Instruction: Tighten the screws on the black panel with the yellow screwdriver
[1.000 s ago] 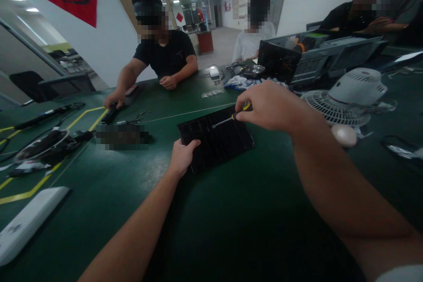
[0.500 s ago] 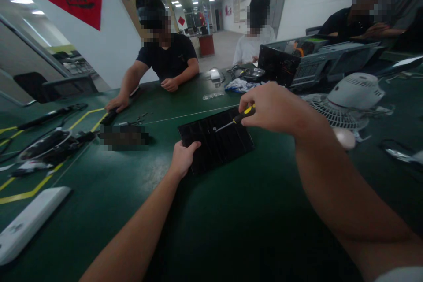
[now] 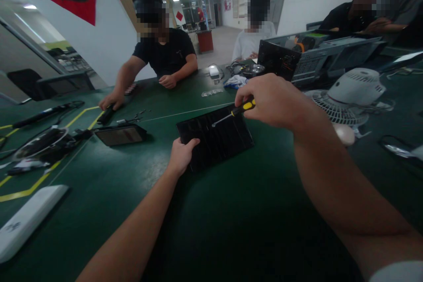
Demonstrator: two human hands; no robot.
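Observation:
A flat black rectangular panel (image 3: 221, 141) with raised ribs lies tilted over the green table in front of me. My left hand (image 3: 182, 155) grips its left edge, the thumb on top and the other fingers hidden beneath. In my right hand (image 3: 269, 103) is a yellow and black screwdriver (image 3: 243, 108), held by its handle above the panel's upper right. Its metal shaft slants down to the left, and a small silvery round piece, perhaps a screw, shows at the tip. Whether the tip touches the panel I cannot tell.
On the right stand a white fan (image 3: 355, 90) and an opened computer case (image 3: 307, 59). Left of the panel are a propped-up phone-like device (image 3: 122, 135), cables (image 3: 42, 143) and a long white object (image 3: 31, 220). A co-worker's hand (image 3: 112, 100) rests on a black object across the table.
The screwdriver tip has shifted slightly left and up over the panel, with its handle turned a little. My left hand keeps its hold. The whole view has moved slightly.

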